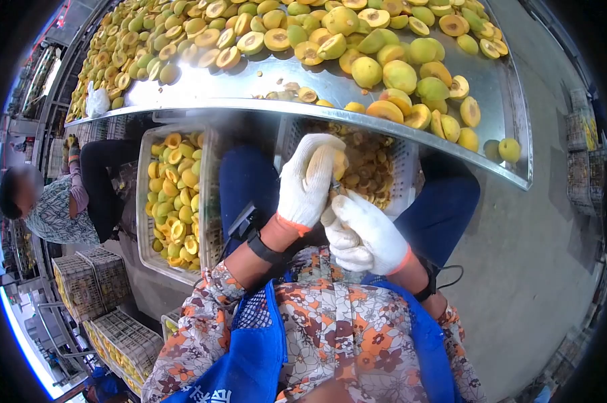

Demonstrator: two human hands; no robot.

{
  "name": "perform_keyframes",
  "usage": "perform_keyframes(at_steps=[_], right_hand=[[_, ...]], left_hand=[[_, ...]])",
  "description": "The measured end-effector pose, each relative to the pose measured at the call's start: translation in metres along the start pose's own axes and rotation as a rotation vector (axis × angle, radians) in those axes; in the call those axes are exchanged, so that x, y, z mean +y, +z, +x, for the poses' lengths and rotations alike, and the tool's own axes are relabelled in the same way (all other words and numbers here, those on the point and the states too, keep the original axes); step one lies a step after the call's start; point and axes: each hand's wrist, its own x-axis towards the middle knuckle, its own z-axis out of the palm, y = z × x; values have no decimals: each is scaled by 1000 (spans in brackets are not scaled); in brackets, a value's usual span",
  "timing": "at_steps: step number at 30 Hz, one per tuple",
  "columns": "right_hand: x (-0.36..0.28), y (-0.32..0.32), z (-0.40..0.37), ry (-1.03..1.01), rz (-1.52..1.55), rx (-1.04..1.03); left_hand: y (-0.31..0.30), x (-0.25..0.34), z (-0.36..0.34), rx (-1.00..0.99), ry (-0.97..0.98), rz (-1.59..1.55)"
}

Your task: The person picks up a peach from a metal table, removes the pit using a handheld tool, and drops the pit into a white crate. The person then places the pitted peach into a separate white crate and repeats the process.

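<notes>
My left hand [308,180], in a white glove, is closed around a yellow fruit [337,163] held over my lap. My right hand [364,232], also gloved, grips a small tool [335,188] whose tip is pressed against the fruit. Both hands meet just below the edge of the steel table [263,87]. Below the hands stands a white crate of pits and scraps [377,164].
The steel table holds several whole and halved yellow fruits [384,67]. A white crate of halved fruit [172,195] stands at my left knee. Another person [55,205] sits to the left. Empty crates [88,279] are stacked lower left. Concrete floor [532,255] lies to the right.
</notes>
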Motion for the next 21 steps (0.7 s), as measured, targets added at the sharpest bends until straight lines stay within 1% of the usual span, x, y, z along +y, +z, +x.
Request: perform_keyframes(at_steps=[2,4,5,6,8,9,10,12,13,14,16,17,18,20,21], right_hand=[[-3,-6,2,50,146,-94],[-2,-7,3,53,161,-121],[-1,-7,4,52,181,-147],[1,-10,7,57,183,-148],[2,-18,13,116,277,-187],[1,-18,14,116,276,-186],[1,-19,14,120,300,-196],[2,-19,14,129,320,-209],[5,-20,14,149,358,-234],[6,-21,14,171,398,-258],[7,-21,16,148,357,-235],[6,-21,17,120,314,-215],[5,-21,19,121,311,-217],[6,-21,21,101,271,-218],[7,-19,20,103,271,-216]], left_hand=[[-6,-5,5,-27,20,31],[-13,-13,9,-247,-145,-442],[-13,-15,7,-182,-101,-317],[-10,-17,6,-178,-104,-316],[-5,-24,4,-72,2,-158],[-8,-21,10,-138,-46,-228],[-11,-24,14,-137,-48,-232],[-20,-31,20,-420,-254,-619],[-25,-31,23,-480,-225,-569],[-25,-33,24,-476,-225,-570],[-25,-33,25,-431,-72,-269],[-23,-31,22,-368,-63,-222],[-23,-30,24,-366,-60,-221],[-23,-29,25,-404,-206,-484],[-24,-30,23,-402,-207,-486]])
